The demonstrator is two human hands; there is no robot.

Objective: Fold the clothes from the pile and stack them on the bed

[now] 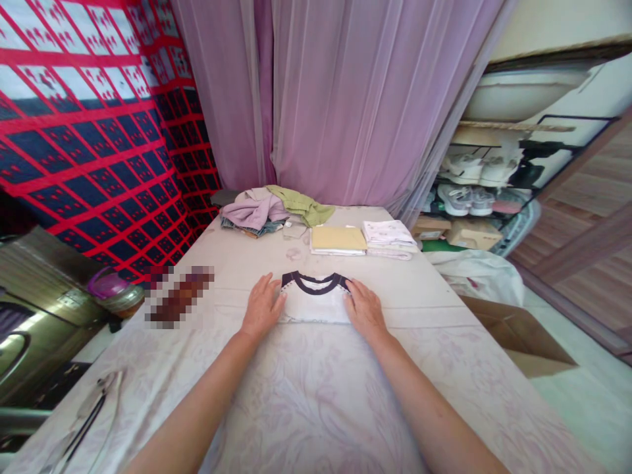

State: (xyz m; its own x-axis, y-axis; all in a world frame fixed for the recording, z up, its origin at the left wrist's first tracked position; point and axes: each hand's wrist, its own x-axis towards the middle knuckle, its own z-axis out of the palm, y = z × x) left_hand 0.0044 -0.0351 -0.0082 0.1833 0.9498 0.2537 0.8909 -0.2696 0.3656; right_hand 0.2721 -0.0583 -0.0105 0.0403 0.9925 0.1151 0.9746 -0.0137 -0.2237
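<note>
although the forearms (197,395) are cut off by the lower edge of the head view, the left hand (263,305) and right hand (365,309) show whole, open and outstretched at either side of the folded shirt (316,309), partly hiding its side edges. the shirt lies on the sheet (320,395), nearer than the yellow cloth (338,238). the pixelated patch (178,299) at left cannot be identified; the sheet hides part of the box (528,339).

"Where is room lying open?"
"Bare cloth (316,395) is stretching between the forearms (422,395), bottom centre."
"And what's blocking?"
"Folded clothes (338,239) are sitting right of centre, a heap (257,208) left of them."
</note>
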